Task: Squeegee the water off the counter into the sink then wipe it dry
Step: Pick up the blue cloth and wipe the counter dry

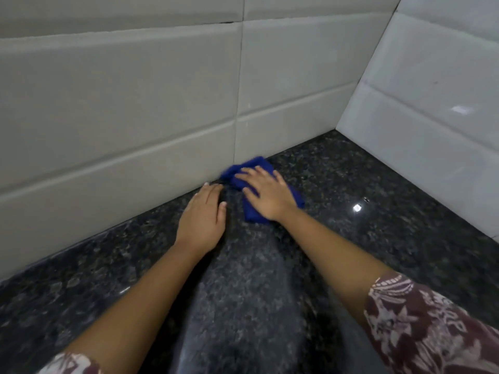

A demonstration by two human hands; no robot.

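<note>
Head view: wiping-dry stage, judging by cloth in use. Pressing blue cloth (pixel 249 168) flat under right hand (pixel 266 197), fingers spread wide, not gripping, at back edge of granite counter (pixel 378 211) against tiled wall (pixel 121 117). Bracing on left hand (pixel 202 217), flat, straight-fingered, just beside cloth, likely for reach. No squeegee or sink visible.

Legible markings: none.
No text, label, brand, number or sign can be read anywhere in the view.
</note>
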